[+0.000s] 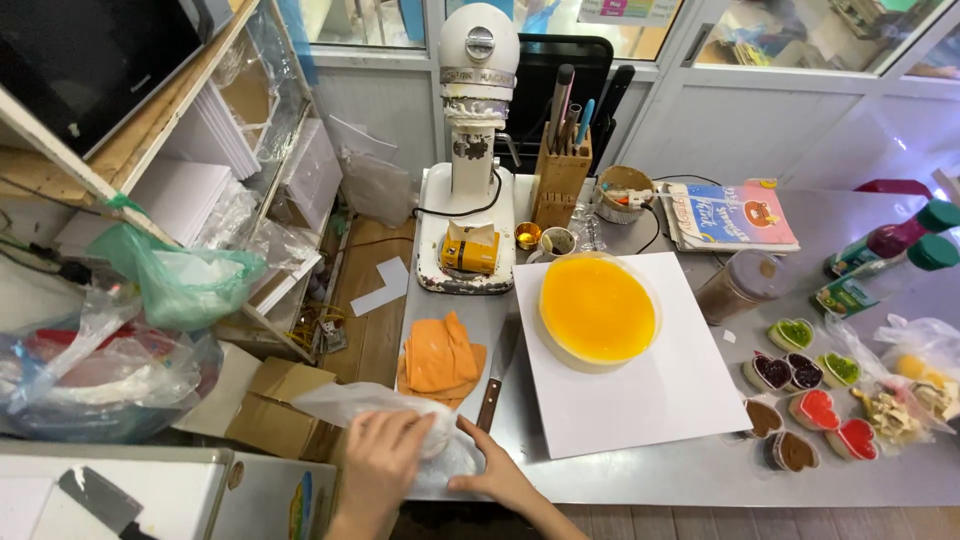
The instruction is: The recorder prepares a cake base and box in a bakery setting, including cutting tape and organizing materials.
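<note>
At the near edge of the steel table, both hands work a clear plastic bag. The left hand is closed over the bag's bunched middle, fingers curled down on it. The right hand lies just to the right with its fingers spread flat, pressing the bag's lower right corner against the table.

Just beyond the bag sits a stack of orange cloths, and beside them, to the right, lies a knife with a wooden handle, its blade pointing away. Right of the knife is a white board carrying a round cake with a glossy orange top. Further off stands a white stand mixer with a yellow box on its base, then a wooden block of utensils to its right.

On the right side of the table are small heart-shaped cups (green, dark red, bright red and brown fillings), well apart from the hands. A green plastic bag hangs off the shelving at left.
</note>
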